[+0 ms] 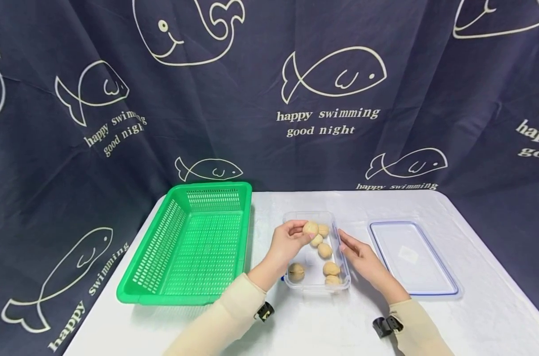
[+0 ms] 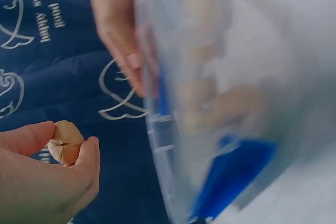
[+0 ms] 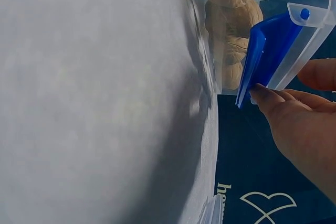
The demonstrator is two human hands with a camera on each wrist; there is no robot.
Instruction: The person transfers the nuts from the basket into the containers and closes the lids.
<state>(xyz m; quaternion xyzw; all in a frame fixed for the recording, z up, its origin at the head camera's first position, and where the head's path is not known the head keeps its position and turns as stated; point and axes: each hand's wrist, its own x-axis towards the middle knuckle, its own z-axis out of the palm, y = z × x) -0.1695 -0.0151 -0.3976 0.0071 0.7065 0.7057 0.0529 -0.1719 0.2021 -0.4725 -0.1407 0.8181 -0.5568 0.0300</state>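
Observation:
My left hand (image 1: 286, 244) pinches a walnut (image 1: 310, 228) between thumb and fingertips over a clear plastic container (image 1: 318, 288). The held walnut (image 2: 66, 142) also shows in the left wrist view. Several more walnuts (image 1: 324, 250) lie loose inside the container. At its right side, my right hand (image 1: 360, 257) rests with fairly straight fingers along the wall and rim. In the right wrist view, fingertips of this hand (image 3: 299, 121) touch a blue latch (image 3: 270, 45) that hangs outward from the rim.
A green slotted basket (image 1: 244, 247) stands to the left on the white table (image 1: 291, 321). To the right lies a clear lid (image 1: 413, 257) with a blue seal. A dark curtain (image 1: 260, 148) with fish drawings hangs behind the table.

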